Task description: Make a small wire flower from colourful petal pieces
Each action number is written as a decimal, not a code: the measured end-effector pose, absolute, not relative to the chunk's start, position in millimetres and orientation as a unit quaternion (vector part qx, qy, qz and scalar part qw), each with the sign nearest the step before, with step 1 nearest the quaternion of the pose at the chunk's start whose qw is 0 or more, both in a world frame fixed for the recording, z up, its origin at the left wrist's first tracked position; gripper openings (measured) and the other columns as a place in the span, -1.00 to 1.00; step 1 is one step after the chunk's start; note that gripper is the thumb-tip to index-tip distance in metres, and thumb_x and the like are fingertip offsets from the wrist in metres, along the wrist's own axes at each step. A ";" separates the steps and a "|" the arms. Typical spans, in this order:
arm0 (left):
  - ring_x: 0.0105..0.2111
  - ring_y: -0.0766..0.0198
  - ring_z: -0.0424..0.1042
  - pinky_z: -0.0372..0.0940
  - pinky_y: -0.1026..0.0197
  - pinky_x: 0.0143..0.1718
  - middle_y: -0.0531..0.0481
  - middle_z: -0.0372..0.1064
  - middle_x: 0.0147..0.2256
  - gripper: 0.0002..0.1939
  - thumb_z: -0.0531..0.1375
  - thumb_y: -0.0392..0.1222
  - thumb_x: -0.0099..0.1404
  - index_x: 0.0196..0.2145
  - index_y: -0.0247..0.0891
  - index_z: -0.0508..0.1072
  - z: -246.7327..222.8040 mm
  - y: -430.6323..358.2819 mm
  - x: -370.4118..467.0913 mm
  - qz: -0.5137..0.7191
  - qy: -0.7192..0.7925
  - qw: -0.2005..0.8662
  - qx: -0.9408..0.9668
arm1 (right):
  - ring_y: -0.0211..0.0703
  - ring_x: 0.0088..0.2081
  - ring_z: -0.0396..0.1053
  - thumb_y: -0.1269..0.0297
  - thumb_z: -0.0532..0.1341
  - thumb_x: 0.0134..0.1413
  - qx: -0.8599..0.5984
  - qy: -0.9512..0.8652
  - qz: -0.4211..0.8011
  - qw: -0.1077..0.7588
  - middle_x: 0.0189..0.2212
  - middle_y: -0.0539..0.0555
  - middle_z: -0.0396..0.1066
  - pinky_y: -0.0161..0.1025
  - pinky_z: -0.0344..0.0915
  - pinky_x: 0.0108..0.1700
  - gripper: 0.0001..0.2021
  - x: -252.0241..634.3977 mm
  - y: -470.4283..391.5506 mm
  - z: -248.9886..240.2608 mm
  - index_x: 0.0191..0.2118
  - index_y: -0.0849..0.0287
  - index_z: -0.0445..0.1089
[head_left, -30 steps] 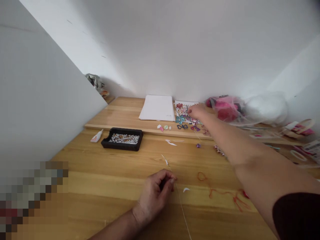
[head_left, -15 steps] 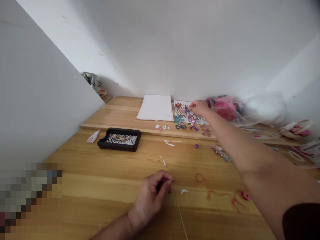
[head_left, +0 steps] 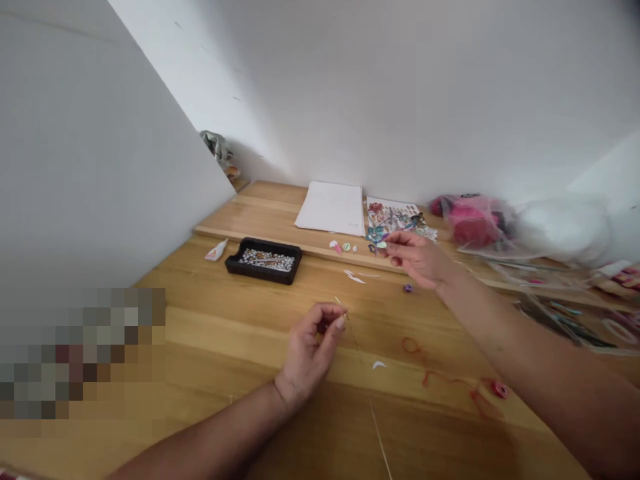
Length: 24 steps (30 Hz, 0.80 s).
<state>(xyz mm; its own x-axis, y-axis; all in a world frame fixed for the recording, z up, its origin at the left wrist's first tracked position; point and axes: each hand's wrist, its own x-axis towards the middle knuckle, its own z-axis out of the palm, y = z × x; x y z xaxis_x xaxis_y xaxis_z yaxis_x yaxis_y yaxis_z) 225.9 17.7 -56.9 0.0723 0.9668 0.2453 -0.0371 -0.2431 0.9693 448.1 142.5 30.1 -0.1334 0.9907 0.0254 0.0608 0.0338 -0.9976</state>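
My left hand (head_left: 316,350) is closed in a pinch on a thin pale wire (head_left: 381,433), which runs down over the wooden table to the bottom edge. Its short end (head_left: 337,300) pokes out beyond my fingertips. My right hand (head_left: 413,255) reaches to the raised back ledge. Between its thumb and fingers is a small flower ornament (head_left: 381,245) with pale green and purple petals, partly hidden by the fingertips. Just behind lies a white sheet (head_left: 393,205) covered with colourful flower ornaments. A white curved petal piece (head_left: 379,365) rests right of my left hand.
A black tray (head_left: 263,276) of beads and a glue tube (head_left: 217,250) stand at left. White paper (head_left: 333,208) lies on the ledge. At right are a red spool (head_left: 499,389) with tangled red thread (head_left: 447,379) and pink-filled plastic bags (head_left: 473,223). A purple bead-like piece (head_left: 409,288) lies mid-table.
My right hand has drawn back from the ornament sheet toward the ledge's front, bringing a flower ornament with it. The left hand keeps its pinch on the wire. The view has shifted.
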 end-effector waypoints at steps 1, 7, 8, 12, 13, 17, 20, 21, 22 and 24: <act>-0.26 0.29 0.40 0.30 0.25 -0.19 -0.05 0.43 -0.23 -0.82 0.16 -0.14 0.33 -0.15 -0.25 0.42 -55.8 18.2 225.2 0.560 0.406 0.445 0.569 | -0.25 -0.35 0.34 0.18 0.46 -0.32 -0.468 -0.552 0.513 0.461 -0.44 -0.01 0.40 -0.34 0.06 -0.45 -0.71 441.8 131.8 28.9 -0.40 0.13 0.46; -0.15 0.24 0.42 0.28 0.16 -0.06 -0.08 0.43 -0.17 -0.70 0.25 -0.17 0.27 -0.05 -0.23 0.38 -47.9 21.3 220.6 0.614 0.395 0.361 0.581 | -0.29 -0.39 0.26 0.18 0.42 -0.16 -0.473 -0.537 0.527 0.459 -0.43 0.01 0.42 -0.31 0.05 -0.43 -0.79 405.2 77.0 13.8 -0.37 0.14 0.50; -0.14 0.23 0.42 0.27 0.14 -0.05 -0.09 0.43 -0.16 -0.66 0.27 -0.16 0.25 -0.03 -0.23 0.37 -46.4 21.5 219.9 0.618 0.393 0.350 0.584 | -0.29 -0.40 0.24 0.18 0.42 -0.15 -0.478 -0.530 0.531 0.457 -0.44 0.02 0.42 -0.31 0.04 -0.42 -0.79 399.4 69.5 10.8 -0.37 0.15 0.50; -0.15 0.21 0.42 0.28 0.12 -0.05 -0.09 0.44 -0.16 -0.54 0.35 -0.13 0.15 -0.01 -0.23 0.36 -41.3 22.3 217.7 0.621 0.381 0.326 0.602 | -0.30 -0.43 0.21 0.18 0.41 -0.14 -0.480 -0.500 0.558 0.456 -0.47 0.01 0.40 -0.30 0.04 -0.42 -0.80 379.1 47.0 3.1 -0.38 0.14 0.50; -0.16 0.21 0.42 0.28 0.12 -0.06 -0.09 0.44 -0.17 -0.52 0.36 -0.13 0.13 -0.01 -0.23 0.36 -40.7 22.7 217.5 0.621 0.377 0.324 0.606 | -0.31 -0.44 0.20 0.18 0.41 -0.14 -0.479 -0.496 0.563 0.456 -0.47 0.00 0.39 -0.30 0.04 -0.43 -0.81 375.4 43.4 2.2 -0.39 0.14 0.49; -0.19 0.25 0.42 0.29 0.14 -0.09 -0.05 0.44 -0.21 -0.55 0.36 -0.18 0.14 -0.03 -0.22 0.37 -41.3 25.0 218.0 0.637 0.373 0.308 0.599 | -0.31 -0.44 0.18 0.19 0.39 -0.10 -0.479 -0.499 0.561 0.455 -0.45 0.00 0.39 -0.30 0.04 -0.44 -0.84 367.4 35.2 -0.3 -0.39 0.14 0.49; -0.24 0.30 0.42 0.32 0.18 -0.12 -0.03 0.43 -0.24 -0.66 0.28 -0.24 0.23 -0.04 -0.22 0.37 -44.5 26.7 219.1 0.654 0.362 0.314 0.586 | -0.30 -0.45 0.19 0.18 0.38 -0.08 -0.480 -0.521 0.539 0.455 -0.48 -0.01 0.37 -0.30 0.06 -0.44 -0.84 366.7 32.0 -2.4 -0.38 0.12 0.49; -0.25 0.31 0.41 0.32 0.19 -0.14 -0.03 0.42 -0.26 -0.68 0.26 -0.25 0.25 -0.04 -0.22 0.38 -45.6 27.1 219.4 0.657 0.354 0.322 0.583 | -0.30 -0.45 0.20 0.18 0.38 -0.08 -0.481 -0.530 0.528 0.457 -0.48 -0.01 0.37 -0.30 0.07 -0.44 -0.84 367.0 31.1 -2.8 -0.38 0.12 0.48; -0.26 0.32 0.41 0.33 0.20 -0.15 -0.02 0.42 -0.26 -0.69 0.25 -0.26 0.25 -0.04 -0.22 0.38 -46.6 27.4 219.8 0.658 0.345 0.329 0.582 | -0.30 -0.45 0.21 0.18 0.37 -0.07 -0.482 -0.540 0.515 0.459 -0.48 -0.02 0.37 -0.29 0.10 -0.43 -0.85 367.4 30.2 -3.1 -0.38 0.12 0.48; -0.28 0.33 0.41 0.35 0.21 -0.17 -0.02 0.42 -0.26 -0.70 0.25 -0.26 0.25 -0.05 -0.22 0.38 -47.9 27.4 220.2 0.662 0.334 0.341 0.578 | -0.29 -0.43 0.25 0.18 0.36 -0.05 -0.484 -0.565 0.488 0.456 -0.47 -0.01 0.38 -0.28 0.16 -0.40 -0.85 368.5 28.7 -2.5 -0.36 0.11 0.47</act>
